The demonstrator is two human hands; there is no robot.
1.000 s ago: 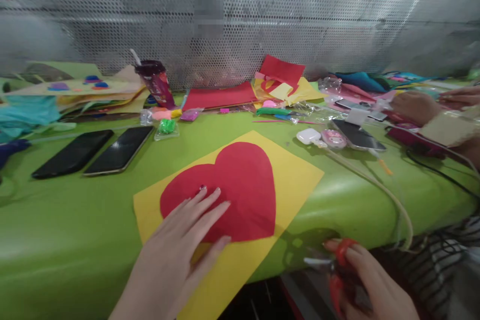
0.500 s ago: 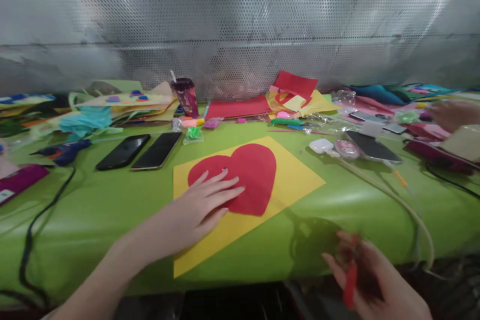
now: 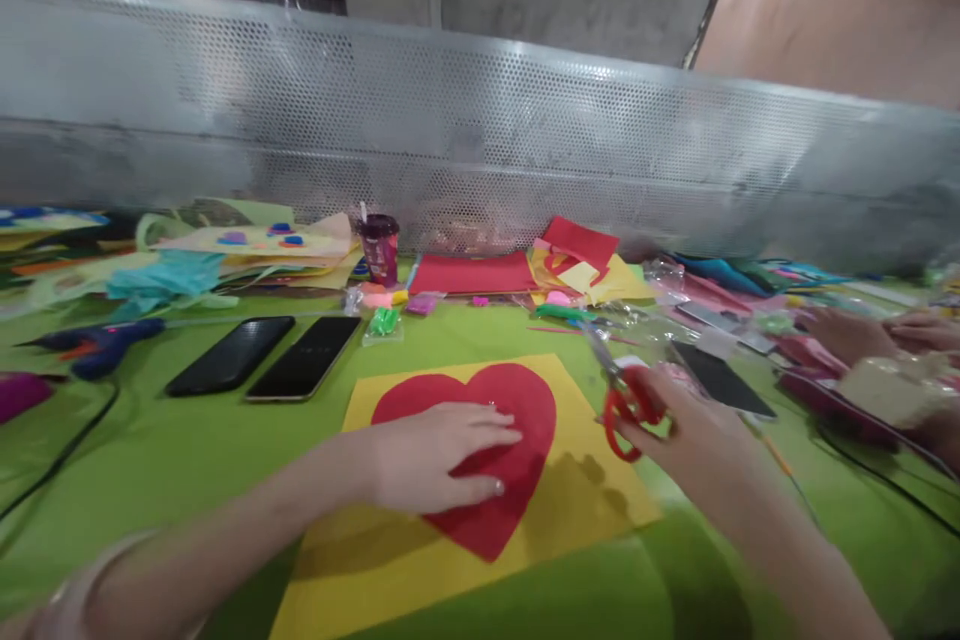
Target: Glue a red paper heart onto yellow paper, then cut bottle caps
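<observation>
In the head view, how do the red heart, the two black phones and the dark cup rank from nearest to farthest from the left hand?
1. Red heart: directly under the left hand, which lies flat on it.
2. Two black phones: to the left of the hand, lying side by side on the green table.
3. Dark cup: far back, near the perforated metal panel.

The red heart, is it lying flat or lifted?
Flat: the red heart lies spread on the yellow sheet, pressed by the left hand.

A red heart [image 3: 491,440] on yellow paper [image 3: 577,480]; red-handled scissors [image 3: 626,400].
</observation>
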